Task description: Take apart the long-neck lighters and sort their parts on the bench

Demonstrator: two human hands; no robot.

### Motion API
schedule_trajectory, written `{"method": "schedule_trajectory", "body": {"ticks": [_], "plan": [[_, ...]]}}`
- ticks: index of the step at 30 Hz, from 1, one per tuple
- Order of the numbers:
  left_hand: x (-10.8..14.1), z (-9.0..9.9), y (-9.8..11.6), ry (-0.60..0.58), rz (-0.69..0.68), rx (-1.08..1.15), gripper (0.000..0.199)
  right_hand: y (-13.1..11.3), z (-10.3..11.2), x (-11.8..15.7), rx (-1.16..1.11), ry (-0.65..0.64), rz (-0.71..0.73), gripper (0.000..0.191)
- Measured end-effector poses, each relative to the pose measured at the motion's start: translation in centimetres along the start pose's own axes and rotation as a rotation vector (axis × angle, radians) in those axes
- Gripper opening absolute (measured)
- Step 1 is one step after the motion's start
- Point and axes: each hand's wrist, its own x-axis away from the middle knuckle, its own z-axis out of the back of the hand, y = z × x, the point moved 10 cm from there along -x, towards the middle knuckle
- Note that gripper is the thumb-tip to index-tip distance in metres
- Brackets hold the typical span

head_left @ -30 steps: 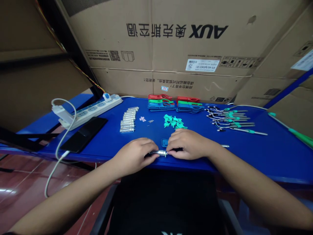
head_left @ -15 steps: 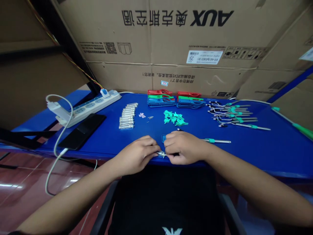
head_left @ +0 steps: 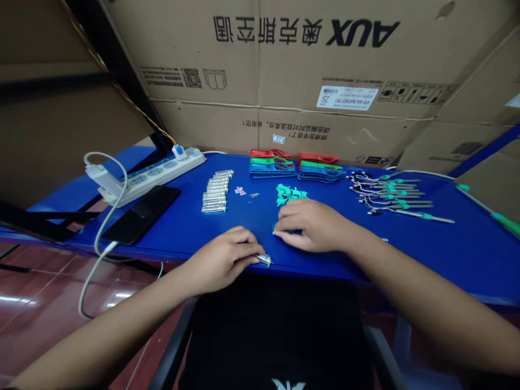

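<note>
A: What was the largest thing around the grips?
B: The cardboard carton (head_left: 284,76), upright beyond both, its lettering upside down. Then the blue bench (head_left: 385,265) beneath them.

A: And next?
B: A white power strip (head_left: 156,170), beyond the left grip (head_left: 227,257) and off to its left. A set of metal rods (head_left: 402,196) with green collars and wires lay beyond the right grip (head_left: 309,225), over to its right. A black phone (head_left: 142,215) lay left of the left grip.

A: How did the grips themselves look?
B: Both narrow. The left had its thumb and fingers closed on something; the right had curled fingers with the thumb close to their tips.

A: What else was there?
B: Two stacks of plastic clips (head_left: 319,167), red, green and blue, well beyond the right grip. A row of silver cylinders (head_left: 216,190) lay beyond the left grip, and a teal heap (head_left: 289,194) just beyond the right one, partly hidden by it.

A: So what did the left hold?
B: One silver cylinder (head_left: 265,259), its end poking out rightward past the fingertips.

A: And the smallest?
B: Pink bits (head_left: 240,190) and thin pins (head_left: 254,195), beyond the left grip. A pale speck showed at the right fingertips; I couldn't tell whether it was pinched.
</note>
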Motion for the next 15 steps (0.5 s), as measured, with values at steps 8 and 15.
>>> {"method": "schedule_trajectory", "body": {"ticks": [8,15], "plan": [[4.1,6.2,-6.1,0.105,0.182,-0.307,0.028,7.7,-1.9,-9.7,0.276,-0.109,-0.268,0.026],[3.0,8.5,-10.1,0.159,0.238,-0.507,0.034,8.8,-3.5,-12.6,0.313,-0.152,-0.284,0.023]]}}
